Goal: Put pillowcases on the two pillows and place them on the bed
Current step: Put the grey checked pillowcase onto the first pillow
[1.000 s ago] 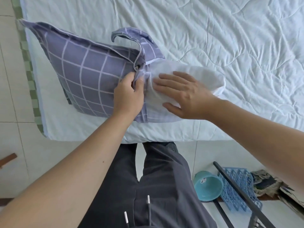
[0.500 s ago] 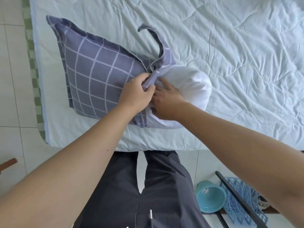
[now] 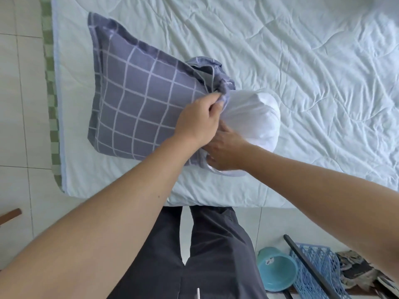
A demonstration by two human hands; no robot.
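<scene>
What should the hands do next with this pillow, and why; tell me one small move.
Probably draw the pillowcase opening further right over the pillow. The left hand pinches the case's edge, the right hand is at the pillow's near side, and the white end is bare on the bed.

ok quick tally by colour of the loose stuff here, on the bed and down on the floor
White: 1, the pillow, its end sticking out of the case
Purple check: 1, the pillowcase on the bed
Teal: 1, the bucket on its side on the floor
Blue: 1, the mesh basket beside it
Total: 4
</scene>
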